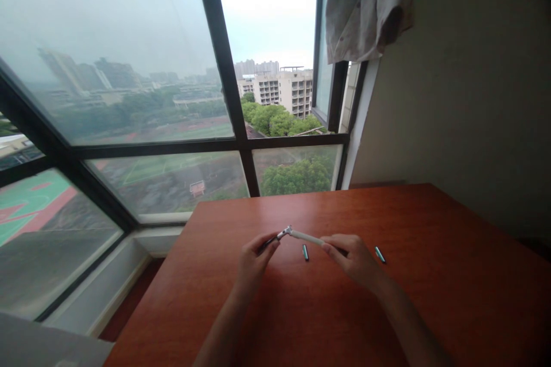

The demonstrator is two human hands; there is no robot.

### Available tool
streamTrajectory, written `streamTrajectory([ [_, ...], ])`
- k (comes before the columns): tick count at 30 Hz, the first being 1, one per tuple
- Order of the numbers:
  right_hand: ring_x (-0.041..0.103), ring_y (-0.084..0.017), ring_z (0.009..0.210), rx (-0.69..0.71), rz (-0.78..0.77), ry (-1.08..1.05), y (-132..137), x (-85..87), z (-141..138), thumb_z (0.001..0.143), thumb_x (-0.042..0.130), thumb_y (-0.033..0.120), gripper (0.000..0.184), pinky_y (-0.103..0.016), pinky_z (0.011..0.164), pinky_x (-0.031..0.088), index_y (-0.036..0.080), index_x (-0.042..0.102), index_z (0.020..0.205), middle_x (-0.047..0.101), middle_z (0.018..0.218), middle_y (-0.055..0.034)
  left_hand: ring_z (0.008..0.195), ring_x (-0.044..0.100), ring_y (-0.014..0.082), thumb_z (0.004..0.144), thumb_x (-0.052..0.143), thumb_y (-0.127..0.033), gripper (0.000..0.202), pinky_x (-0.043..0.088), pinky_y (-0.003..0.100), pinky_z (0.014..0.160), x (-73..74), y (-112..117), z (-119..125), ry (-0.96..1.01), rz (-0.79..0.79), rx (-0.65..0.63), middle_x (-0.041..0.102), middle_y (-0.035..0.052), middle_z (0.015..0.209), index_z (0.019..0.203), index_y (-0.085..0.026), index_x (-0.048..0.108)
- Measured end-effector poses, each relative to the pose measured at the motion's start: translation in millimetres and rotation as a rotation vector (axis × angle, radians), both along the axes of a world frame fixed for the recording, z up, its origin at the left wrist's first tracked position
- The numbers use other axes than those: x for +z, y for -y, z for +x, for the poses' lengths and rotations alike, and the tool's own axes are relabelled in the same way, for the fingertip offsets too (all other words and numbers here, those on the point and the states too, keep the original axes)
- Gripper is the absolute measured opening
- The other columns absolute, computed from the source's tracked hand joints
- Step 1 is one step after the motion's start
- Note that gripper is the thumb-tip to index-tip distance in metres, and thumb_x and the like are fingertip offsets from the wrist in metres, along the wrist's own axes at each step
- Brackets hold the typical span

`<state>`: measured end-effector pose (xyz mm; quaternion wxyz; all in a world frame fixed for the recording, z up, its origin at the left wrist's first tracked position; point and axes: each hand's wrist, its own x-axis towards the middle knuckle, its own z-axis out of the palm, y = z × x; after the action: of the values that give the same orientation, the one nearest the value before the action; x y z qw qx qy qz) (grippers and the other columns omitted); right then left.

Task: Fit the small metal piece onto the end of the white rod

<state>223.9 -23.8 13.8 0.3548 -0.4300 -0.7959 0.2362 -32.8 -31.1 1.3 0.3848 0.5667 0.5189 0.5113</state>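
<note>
My left hand (255,261) is closed on the dark grip of a razor handle (283,234), whose silver neck points up and to the right. My right hand (350,255) pinches a slim pale stick (307,238) with a darker rear end; its kind is not clear. The stick's far tip meets the silver end of the razor handle, or lies just in front of it. Both are held above the table. On the tabletop below the stick lies a small teal-and-dark razor cartridge (305,252). A similar cartridge (379,254) rests to the right of my right hand.
The reddish-brown wooden table (430,309) reaches to the window, its left edge slanting beside a low sill. Dark window frames (241,143) stand behind it, with one pane swung open. Cloth (370,5) hangs at the upper right, before a plain wall (465,97).
</note>
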Motion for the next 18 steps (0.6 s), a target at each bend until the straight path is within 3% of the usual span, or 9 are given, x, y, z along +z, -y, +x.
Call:
streamTrajectory([
  [18, 0.064, -0.019, 0.068, -0.024, -0.019, -0.021, -2.5, -2.4, 1.4, 0.091, 0.046, 0.04, 0.035, -0.026, 0.061, 0.044, 0.018, 0.074, 0.093, 0.073, 0.082, -0.007, 0.084, 0.068, 0.0224, 0.076, 0.069, -0.034, 0.026, 0.052, 0.027, 0.073, 0.3, 0.6, 0.5, -0.029, 0.033, 0.033, 0.076, 0.0062, 0.09, 0.096, -0.018, 0.075],
])
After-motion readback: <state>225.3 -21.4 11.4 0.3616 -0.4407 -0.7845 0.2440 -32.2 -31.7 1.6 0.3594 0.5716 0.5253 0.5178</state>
